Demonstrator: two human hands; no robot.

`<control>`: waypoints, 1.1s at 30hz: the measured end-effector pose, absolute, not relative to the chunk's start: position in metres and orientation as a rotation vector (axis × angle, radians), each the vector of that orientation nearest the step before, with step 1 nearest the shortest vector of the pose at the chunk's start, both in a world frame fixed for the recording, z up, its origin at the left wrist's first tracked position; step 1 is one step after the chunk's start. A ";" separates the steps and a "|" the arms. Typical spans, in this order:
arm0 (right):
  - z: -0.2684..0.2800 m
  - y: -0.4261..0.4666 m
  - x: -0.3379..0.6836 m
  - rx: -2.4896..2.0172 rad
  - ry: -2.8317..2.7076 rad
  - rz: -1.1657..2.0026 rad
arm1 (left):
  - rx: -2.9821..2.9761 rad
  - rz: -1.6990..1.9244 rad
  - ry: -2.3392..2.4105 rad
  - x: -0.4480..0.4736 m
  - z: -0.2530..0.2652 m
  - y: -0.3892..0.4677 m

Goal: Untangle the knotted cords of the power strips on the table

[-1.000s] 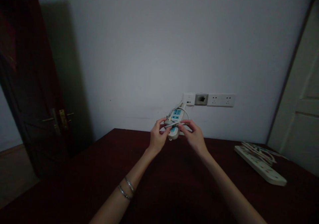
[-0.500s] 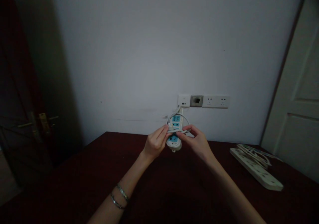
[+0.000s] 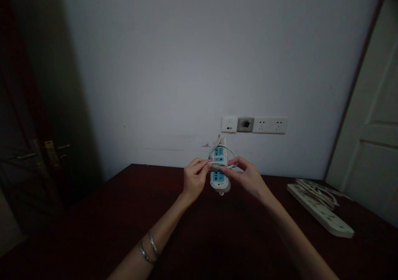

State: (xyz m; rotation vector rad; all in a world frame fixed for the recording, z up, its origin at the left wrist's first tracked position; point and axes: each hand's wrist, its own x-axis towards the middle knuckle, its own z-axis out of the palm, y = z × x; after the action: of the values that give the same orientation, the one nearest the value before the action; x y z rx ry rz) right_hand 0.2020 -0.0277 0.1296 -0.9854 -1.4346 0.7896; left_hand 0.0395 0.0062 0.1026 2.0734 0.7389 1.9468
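I hold a small white power strip (image 3: 219, 179) with blue sockets upright in the air, above the far part of a dark red table (image 3: 217, 238). Its white cord (image 3: 224, 148) loops over the top and crosses the strip's middle. My left hand (image 3: 193, 179) pinches the cord and the strip from the left. From the right, my right hand (image 3: 247, 178) grips the same cord and strip with thumb and forefinger. Two bracelets sit on my left wrist.
A longer white power strip (image 3: 320, 213) with a coiled cord lies at the table's right side. A row of wall sockets (image 3: 254, 125) is on the pale wall behind. A dark door with a brass handle (image 3: 51, 153) stands at left, a white door (image 3: 373, 147) at right.
The strip has turned from tilted to nearly upright and sits slightly lower. Both hands have stayed on the cord around it. My view has shifted to the right.
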 end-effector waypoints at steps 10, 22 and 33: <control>0.130 -0.026 0.218 -1.023 -1.501 0.833 | 1.759 1.689 0.739 0.041 0.106 0.010; 0.129 -0.024 0.223 -0.991 -1.549 1.009 | 1.417 1.530 0.736 0.043 0.110 0.003; 0.124 -0.021 0.229 -0.845 -1.595 1.196 | 1.333 1.324 0.614 0.034 0.116 0.005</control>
State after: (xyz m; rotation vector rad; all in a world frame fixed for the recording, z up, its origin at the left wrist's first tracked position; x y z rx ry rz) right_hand 0.2288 -0.0211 0.1242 -0.8453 -1.5952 1.1961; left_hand 0.0342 0.0055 0.1157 1.3329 0.6140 1.3244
